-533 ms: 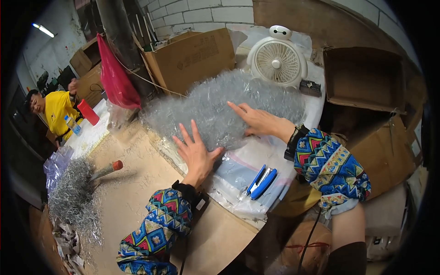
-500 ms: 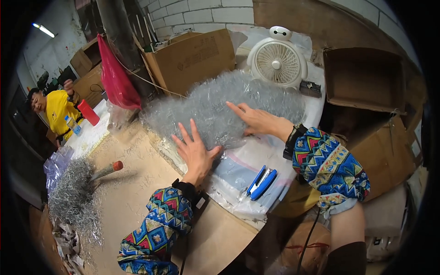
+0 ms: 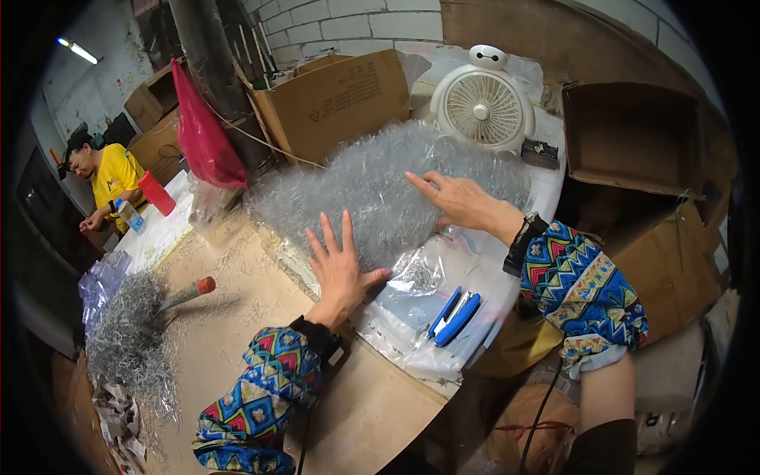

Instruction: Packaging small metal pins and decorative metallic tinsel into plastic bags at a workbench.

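My left hand (image 3: 340, 269) is open, its fingers spread and pointing at the near edge of a big heap of small clear plastic bags (image 3: 372, 194) that look filled with thin silvery metal pieces. My right hand (image 3: 469, 204) reaches over the right part of the heap, index finger stretched out and thumb apart, with nothing visible in it. Between the hands, a small clear bag with metal pieces (image 3: 419, 271) lies on the plastic sheeting in front of the heap. A blue stapler (image 3: 455, 317) rests nearer to me on the same sheeting.
A white fan (image 3: 483, 107) and a small dark box (image 3: 540, 153) stand behind the heap. Loose metal pins (image 3: 127, 328) are piled at left beside a red-tipped rod (image 3: 190, 293). Cardboard boxes (image 3: 332, 103) line the back. A person in yellow (image 3: 117, 178) sits far left.
The small bag of metal pieces now shows in front of the heap, between my hands. My right hand has shifted slightly right. The person in yellow has lowered a raised hand.
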The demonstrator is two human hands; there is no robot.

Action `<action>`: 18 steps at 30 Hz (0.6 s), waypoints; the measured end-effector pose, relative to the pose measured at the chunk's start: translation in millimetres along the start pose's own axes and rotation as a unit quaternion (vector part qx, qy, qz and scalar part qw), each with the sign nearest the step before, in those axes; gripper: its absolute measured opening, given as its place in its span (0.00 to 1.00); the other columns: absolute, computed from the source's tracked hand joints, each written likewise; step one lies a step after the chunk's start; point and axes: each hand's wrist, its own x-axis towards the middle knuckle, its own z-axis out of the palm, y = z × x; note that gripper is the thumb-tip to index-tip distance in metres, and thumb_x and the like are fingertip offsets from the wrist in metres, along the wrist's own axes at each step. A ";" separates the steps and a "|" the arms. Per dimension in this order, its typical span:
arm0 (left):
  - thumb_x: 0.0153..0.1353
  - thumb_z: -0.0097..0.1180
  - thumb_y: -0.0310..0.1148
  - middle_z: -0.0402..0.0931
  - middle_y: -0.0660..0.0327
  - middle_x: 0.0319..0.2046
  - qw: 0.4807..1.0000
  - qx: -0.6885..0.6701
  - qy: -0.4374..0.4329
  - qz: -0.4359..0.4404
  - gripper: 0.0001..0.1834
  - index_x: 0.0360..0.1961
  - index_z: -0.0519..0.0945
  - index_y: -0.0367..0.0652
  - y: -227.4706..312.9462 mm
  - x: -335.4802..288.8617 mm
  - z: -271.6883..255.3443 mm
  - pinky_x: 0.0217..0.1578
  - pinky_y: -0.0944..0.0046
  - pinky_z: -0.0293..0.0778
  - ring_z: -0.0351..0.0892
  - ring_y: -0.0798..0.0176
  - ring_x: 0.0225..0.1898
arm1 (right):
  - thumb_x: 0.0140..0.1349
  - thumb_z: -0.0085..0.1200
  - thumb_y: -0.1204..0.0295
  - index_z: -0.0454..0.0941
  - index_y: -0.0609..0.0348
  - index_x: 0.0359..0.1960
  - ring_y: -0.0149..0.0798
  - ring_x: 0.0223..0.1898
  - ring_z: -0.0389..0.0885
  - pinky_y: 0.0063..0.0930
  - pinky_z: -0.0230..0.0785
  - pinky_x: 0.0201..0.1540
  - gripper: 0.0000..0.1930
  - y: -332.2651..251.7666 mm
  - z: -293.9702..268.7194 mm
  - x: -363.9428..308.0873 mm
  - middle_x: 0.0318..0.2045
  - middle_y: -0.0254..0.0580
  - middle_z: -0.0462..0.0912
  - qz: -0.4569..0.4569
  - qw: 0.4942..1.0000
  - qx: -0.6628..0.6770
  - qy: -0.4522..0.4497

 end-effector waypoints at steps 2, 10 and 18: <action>0.32 0.75 0.56 0.25 0.43 0.70 0.999 0.032 0.000 -0.010 0.72 0.71 0.38 0.54 -0.2 9.9 -1.0 0.57 0.22 0.44 0.26 0.25 0.68 | 0.40 0.69 0.76 0.44 0.49 0.70 0.54 0.43 0.79 0.42 0.77 0.42 0.55 -6.1 -2.9 1.0 0.54 0.50 0.67 0.018 1.000 0.005 -0.024; 0.31 0.74 0.59 0.26 0.43 0.70 1.000 0.002 -0.023 0.001 0.72 0.71 0.39 0.54 -4.9 -5.0 -7.1 0.56 0.20 0.43 0.25 0.26 0.68 | 0.45 0.65 0.77 0.51 0.52 0.68 0.53 0.42 0.78 0.41 0.75 0.41 0.47 -12.8 1.8 -38.9 0.53 0.47 0.67 0.041 0.997 0.058 -0.010; 0.29 0.74 0.59 0.27 0.42 0.70 0.999 0.013 -0.040 0.010 0.72 0.71 0.40 0.53 -3.5 -27.8 -14.6 0.55 0.20 0.46 0.27 0.24 0.67 | 0.56 0.64 0.66 0.77 0.66 0.26 0.26 0.10 0.68 0.21 0.57 0.10 0.14 -58.0 22.6 -34.7 0.15 0.36 0.76 0.387 0.676 0.584 -0.228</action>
